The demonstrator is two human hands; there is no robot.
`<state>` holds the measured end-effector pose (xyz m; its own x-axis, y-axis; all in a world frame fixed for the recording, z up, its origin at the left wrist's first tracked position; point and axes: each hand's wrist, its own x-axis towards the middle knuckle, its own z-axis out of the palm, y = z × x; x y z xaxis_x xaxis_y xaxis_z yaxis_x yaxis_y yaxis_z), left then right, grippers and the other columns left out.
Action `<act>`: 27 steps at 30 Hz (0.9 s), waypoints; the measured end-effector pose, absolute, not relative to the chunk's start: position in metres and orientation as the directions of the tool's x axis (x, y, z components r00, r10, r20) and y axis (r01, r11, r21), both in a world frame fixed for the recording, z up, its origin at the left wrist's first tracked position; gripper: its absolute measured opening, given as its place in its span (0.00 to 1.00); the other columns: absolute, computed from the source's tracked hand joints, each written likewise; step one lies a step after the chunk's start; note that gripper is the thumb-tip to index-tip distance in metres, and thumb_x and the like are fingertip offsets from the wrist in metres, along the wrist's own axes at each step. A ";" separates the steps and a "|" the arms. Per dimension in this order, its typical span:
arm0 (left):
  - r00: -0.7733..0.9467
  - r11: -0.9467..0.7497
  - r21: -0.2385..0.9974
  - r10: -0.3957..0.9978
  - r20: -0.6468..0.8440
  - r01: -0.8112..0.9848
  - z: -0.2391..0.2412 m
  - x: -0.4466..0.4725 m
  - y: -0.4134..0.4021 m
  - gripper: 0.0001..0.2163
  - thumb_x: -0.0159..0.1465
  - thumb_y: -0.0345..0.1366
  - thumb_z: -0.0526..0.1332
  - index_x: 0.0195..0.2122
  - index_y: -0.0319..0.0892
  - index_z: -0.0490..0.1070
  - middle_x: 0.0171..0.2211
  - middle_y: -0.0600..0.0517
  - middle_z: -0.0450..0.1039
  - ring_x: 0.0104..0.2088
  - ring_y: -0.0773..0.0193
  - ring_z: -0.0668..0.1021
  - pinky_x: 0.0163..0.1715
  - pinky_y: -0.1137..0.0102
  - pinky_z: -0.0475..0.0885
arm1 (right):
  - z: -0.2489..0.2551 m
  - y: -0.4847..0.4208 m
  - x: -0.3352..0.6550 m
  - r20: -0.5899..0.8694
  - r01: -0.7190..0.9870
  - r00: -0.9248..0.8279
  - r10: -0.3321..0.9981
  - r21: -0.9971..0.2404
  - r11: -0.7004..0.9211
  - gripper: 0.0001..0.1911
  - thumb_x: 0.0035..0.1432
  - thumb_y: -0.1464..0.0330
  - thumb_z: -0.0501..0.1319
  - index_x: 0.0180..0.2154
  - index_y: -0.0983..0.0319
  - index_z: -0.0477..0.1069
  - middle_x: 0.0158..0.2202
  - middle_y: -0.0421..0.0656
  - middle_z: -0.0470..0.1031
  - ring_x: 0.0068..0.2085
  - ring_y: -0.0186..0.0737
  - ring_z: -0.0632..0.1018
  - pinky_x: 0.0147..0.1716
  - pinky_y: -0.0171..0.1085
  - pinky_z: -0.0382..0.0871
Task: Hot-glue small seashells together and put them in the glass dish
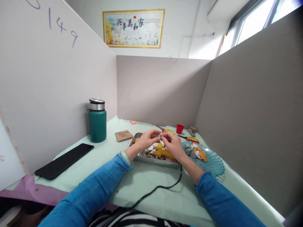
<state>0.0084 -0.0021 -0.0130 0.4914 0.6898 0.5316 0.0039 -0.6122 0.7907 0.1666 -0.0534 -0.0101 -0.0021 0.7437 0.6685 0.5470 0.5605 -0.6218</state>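
My left hand [149,138] and my right hand [172,145] meet above a metal tray [157,161], fingertips pinched together. A tiny greyish piece shows between them, too small to name. Below the hands, a yellow glue gun [163,152] lies in the tray over many small mixed pieces, perhaps shells and stones. Its black cord [158,187] runs from the tray toward my lap. Right of my right hand sits a blue ribbed glass plate [216,163] with white, grey and orange shell-like pieces [199,154] on it.
A green bottle [97,125] and a black phone-like slab [65,160] stand and lie at left. Near the tray are a brown card [123,135], scissors [190,138], another pair of scissors [167,130] and a red cup [180,129]. Grey partitions [163,90] enclose the table.
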 end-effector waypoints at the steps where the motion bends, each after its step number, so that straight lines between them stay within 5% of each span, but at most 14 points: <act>1: 0.489 -0.603 0.798 0.693 0.530 -0.011 -0.014 0.009 -0.001 0.17 0.55 0.37 0.64 0.45 0.37 0.69 0.42 0.45 0.73 0.38 0.62 0.76 0.37 0.69 0.71 | -0.010 -0.054 0.166 0.663 0.540 0.008 0.748 -0.633 0.555 0.08 0.53 0.65 0.56 0.29 0.62 0.69 0.22 0.39 0.71 0.23 0.35 0.71 0.23 0.32 0.63; 7: 0.472 -0.526 0.851 0.752 0.460 0.008 -0.010 0.007 -0.007 0.16 0.53 0.38 0.65 0.41 0.38 0.68 0.30 0.50 0.73 0.32 0.65 0.76 0.32 0.71 0.70 | -0.010 -0.052 0.166 0.622 0.461 0.034 0.782 -0.704 0.540 0.09 0.53 0.63 0.57 0.29 0.62 0.69 0.20 0.38 0.69 0.21 0.34 0.70 0.22 0.32 0.62; 14: 0.448 -0.392 0.918 0.812 0.374 -0.057 -0.003 0.002 -0.008 0.20 0.53 0.46 0.65 0.40 0.38 0.68 0.30 0.51 0.72 0.27 0.68 0.75 0.28 0.72 0.68 | -0.008 -0.049 0.174 0.671 0.470 0.060 0.739 -0.672 0.572 0.11 0.56 0.62 0.55 0.32 0.62 0.70 0.25 0.40 0.73 0.22 0.33 0.71 0.25 0.33 0.65; 21: 0.555 -0.289 0.954 0.782 0.283 -0.079 0.000 -0.001 -0.013 0.19 0.54 0.49 0.63 0.36 0.37 0.70 0.27 0.51 0.71 0.26 0.70 0.74 0.29 0.72 0.69 | -0.007 -0.055 0.173 0.847 0.679 -0.132 0.514 -0.301 0.670 0.06 0.58 0.68 0.55 0.35 0.61 0.71 0.33 0.43 0.73 0.29 0.35 0.71 0.32 0.34 0.64; 27: 0.577 -0.315 0.948 0.770 0.274 -0.030 0.003 0.002 -0.019 0.19 0.55 0.51 0.61 0.31 0.36 0.70 0.28 0.50 0.71 0.24 0.71 0.72 0.28 0.73 0.69 | -0.011 -0.055 0.175 0.862 0.748 -0.179 0.474 -0.194 0.635 0.06 0.59 0.69 0.54 0.34 0.60 0.69 0.33 0.43 0.71 0.31 0.36 0.71 0.32 0.34 0.63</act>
